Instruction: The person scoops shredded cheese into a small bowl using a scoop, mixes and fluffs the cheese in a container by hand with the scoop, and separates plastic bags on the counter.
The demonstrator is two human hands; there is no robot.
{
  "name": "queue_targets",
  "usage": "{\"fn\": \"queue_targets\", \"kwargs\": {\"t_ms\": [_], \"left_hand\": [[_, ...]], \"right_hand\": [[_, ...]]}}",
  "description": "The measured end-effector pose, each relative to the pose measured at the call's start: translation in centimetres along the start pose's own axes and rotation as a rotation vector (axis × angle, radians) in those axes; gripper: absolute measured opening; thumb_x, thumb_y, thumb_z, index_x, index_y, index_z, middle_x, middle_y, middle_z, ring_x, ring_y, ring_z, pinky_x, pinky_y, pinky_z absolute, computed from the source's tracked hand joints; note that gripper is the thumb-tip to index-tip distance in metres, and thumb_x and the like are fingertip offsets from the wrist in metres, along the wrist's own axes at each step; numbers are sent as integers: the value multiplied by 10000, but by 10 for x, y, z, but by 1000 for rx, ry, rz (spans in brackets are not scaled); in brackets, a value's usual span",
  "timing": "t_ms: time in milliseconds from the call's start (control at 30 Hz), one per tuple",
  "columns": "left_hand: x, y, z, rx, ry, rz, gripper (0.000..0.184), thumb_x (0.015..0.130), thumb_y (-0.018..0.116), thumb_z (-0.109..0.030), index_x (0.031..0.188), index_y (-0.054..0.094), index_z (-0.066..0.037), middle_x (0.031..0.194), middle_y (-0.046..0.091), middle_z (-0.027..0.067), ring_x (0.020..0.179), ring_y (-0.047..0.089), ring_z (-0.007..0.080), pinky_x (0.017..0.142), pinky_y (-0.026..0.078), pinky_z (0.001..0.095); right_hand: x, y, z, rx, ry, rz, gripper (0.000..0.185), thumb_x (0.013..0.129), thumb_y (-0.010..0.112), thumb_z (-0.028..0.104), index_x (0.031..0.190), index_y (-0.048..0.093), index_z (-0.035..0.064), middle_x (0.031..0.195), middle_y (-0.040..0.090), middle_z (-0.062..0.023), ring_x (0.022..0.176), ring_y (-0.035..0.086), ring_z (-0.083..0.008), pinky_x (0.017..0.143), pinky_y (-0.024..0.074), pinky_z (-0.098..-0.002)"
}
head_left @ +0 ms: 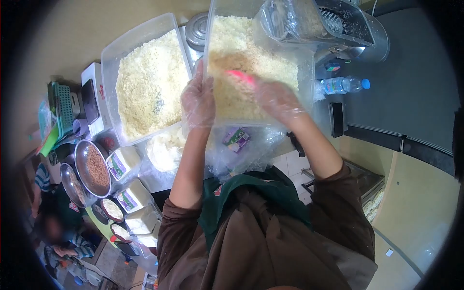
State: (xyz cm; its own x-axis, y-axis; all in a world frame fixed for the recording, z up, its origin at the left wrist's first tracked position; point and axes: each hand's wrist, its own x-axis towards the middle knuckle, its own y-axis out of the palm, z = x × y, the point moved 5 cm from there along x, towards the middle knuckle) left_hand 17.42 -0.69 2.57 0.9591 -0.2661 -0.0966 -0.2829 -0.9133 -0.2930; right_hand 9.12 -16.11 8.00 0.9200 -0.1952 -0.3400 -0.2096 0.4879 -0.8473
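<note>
A clear plastic tub [209,43] full of pale, grated cheese-like crumbs [232,36] stands in front of me. My left hand [198,96], in a thin clear glove, is closed on the tub's left wall. Over the crumbs, my gloved right hand [278,100] grips a bright pink-red tool [238,75], blurred, so its exact kind is unclear. Some crumbs lie against the tool and fingers. Left of this tub is a second clear tub [110,92], also holding pale crumbs [150,87].
A metal grating machine [355,24] overhangs the tub's far right corner. A water bottle [345,85] lies at right. To the left are a metal bowl [83,166] of brown bits, white packaged blocks [123,162] and a phone [90,101]. Another person [50,217] is at lower left.
</note>
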Motion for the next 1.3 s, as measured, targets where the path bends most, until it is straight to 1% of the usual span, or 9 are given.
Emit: {"fn": "queue_targets", "kwargs": {"t_ms": [233,300,500,600,733,1000,1067,1200,1300], "left_hand": [[0,-3,-2,50,52,1,449,916,585,-132,1355,501,-89,980,679,58,827,542,60,768,458,246],[1,-1,-1,62,-3,36,456,919,579,-134,1364,490,-93,953,673,50,805,537,63,750,454,246],[0,0,1,14,7,30,474,898,572,-103,1364,484,-97,965,651,214,812,629,211,754,469,320],[0,0,0,29,7,42,476,898,574,-108,1365,483,-101,967,650,215,813,631,217,750,468,321],[1,1,1,23,11,49,479,896,576,-110,1366,481,-102,965,651,210,812,630,221,752,468,321],[2,2,5,-27,46,31,480,897,577,-127,1367,482,-112,946,640,204,799,622,220,750,465,322],[1,0,1,5,47,32,482,896,579,-130,1368,481,-112,925,634,201,784,617,223,742,465,325],[1,1,3,4,0,76,476,921,550,-84,1387,452,-69,1031,659,66,901,553,74,815,446,256],[3,1,9,35,88,24,491,891,590,-143,1369,481,-117,791,585,170,655,562,217,659,450,345]], "right_hand": [[70,27,-25,229,348,-16,432,1018,288,310,1201,533,5,889,652,-189,815,645,-318,746,514,-402],[55,62,-14,-304,-226,-349,474,966,391,373,1214,526,-8,919,649,-216,829,628,-364,796,503,-431],[-4,-9,-57,0,364,21,420,980,361,327,1294,492,81,992,645,-246,926,597,-437,864,470,-447],[20,-3,-91,-19,61,-395,413,990,315,305,1314,488,115,980,631,-284,959,599,-431,892,456,-463],[56,33,-44,-165,301,-37,388,979,291,219,1258,511,63,909,647,-262,852,645,-369,798,509,-446],[83,17,-63,-416,-135,-181,388,947,398,132,1326,403,52,766,640,-180,682,652,-279,625,539,-429],[90,10,-25,163,367,-101,447,989,250,316,1300,439,56,977,630,-285,935,608,-436,845,470,-485],[46,12,0,97,298,1,554,998,163,425,1278,446,40,1003,615,-307,970,597,-439,884,442,-493],[-13,-29,-4,68,372,58,497,995,232,417,1260,470,70,966,621,-300,952,604,-431,865,450,-490]]}}
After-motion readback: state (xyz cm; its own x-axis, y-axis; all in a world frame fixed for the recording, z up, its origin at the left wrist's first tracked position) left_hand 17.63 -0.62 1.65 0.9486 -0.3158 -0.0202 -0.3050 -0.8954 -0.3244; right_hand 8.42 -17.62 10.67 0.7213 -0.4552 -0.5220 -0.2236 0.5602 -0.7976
